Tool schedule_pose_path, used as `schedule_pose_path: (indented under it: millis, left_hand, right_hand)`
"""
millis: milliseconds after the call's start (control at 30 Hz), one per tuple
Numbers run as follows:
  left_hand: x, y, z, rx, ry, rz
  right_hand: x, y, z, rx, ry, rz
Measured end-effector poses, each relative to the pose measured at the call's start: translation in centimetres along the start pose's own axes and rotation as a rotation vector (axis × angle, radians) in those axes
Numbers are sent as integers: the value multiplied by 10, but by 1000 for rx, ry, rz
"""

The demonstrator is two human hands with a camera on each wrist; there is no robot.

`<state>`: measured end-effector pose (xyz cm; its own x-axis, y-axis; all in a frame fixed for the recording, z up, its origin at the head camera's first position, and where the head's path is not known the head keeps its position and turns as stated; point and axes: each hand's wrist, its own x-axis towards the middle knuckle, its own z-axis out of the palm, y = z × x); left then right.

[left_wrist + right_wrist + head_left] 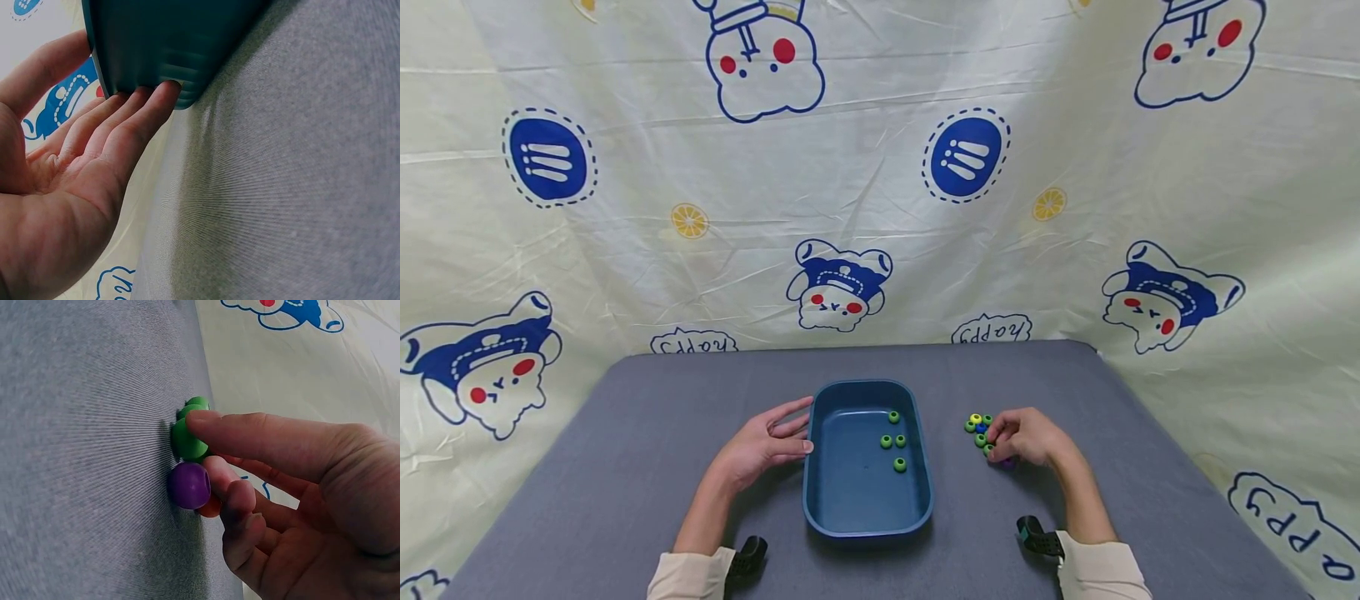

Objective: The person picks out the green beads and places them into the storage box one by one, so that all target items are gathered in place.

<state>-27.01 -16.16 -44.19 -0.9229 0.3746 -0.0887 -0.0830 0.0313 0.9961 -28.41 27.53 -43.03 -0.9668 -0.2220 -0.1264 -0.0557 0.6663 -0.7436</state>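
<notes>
A blue rectangular tray [868, 523] holds several green beads [900, 465] on its floor. My left hand [764, 446] rests against the tray's left side; in the left wrist view its extended fingers [134, 128] touch the outer wall. To the right of the tray, my right hand [1028, 437] is at a small group of beads and pinches a green bead [189, 440] at the table surface. A purple bead [189, 485] sits beside its fingertips, with an orange bead [210, 507] partly hidden behind. The far side of the pinch is hidden by the thumb.
Beside the right hand lie a yellow bead [975, 419], a blue bead [981, 428] and more green ones. A grey cloth covers the table [1000, 375]. Behind it hangs a pale printed curtain [880, 183].
</notes>
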Motion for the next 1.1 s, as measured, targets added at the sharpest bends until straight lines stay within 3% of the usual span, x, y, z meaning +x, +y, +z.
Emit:
schedule_pose_path:
  millis: [700, 1100]
  left_hand:
    - [1, 0, 0, -3, 7, 4]
    - [0, 1, -1, -13, -38, 19]
  right_hand:
    - [2, -2, 3, -23, 15, 14]
    - [-1, -5, 5, -10, 18, 38]
